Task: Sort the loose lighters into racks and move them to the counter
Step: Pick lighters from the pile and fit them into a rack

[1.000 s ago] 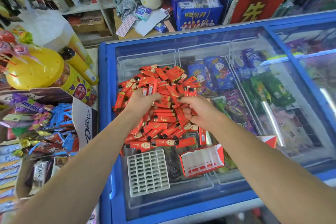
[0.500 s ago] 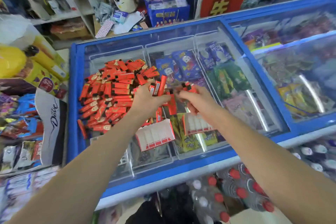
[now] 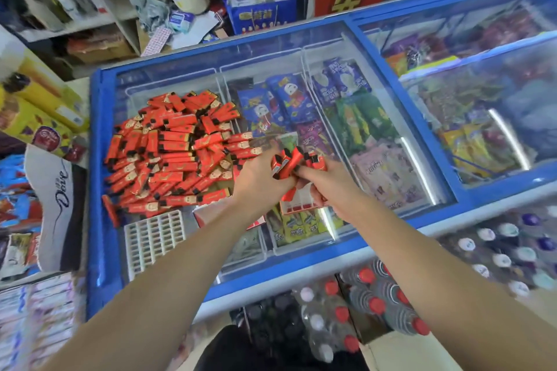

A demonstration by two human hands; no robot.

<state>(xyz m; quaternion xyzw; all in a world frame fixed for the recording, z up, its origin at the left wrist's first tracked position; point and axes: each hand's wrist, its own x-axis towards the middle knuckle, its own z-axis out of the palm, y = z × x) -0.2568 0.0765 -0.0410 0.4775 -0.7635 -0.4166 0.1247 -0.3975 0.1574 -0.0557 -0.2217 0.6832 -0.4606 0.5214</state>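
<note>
Both our hands, left hand (image 3: 259, 178) and right hand (image 3: 328, 184), grasp a lighter bunch (image 3: 294, 161) | lighter pile (image 3: 174, 150) beside | white rack (image 3: 153, 239) near

A single wide-angle view looks from the person's head forward and steeply down over both forearms onto the glass-topped freezer (image 3: 99, 135), close enough that it fills most of the picture. Shelves (image 3: 99, 21) lie beyond it, bottles (image 3: 373, 304) lie below, and straight edges bend near the borders.
</note>
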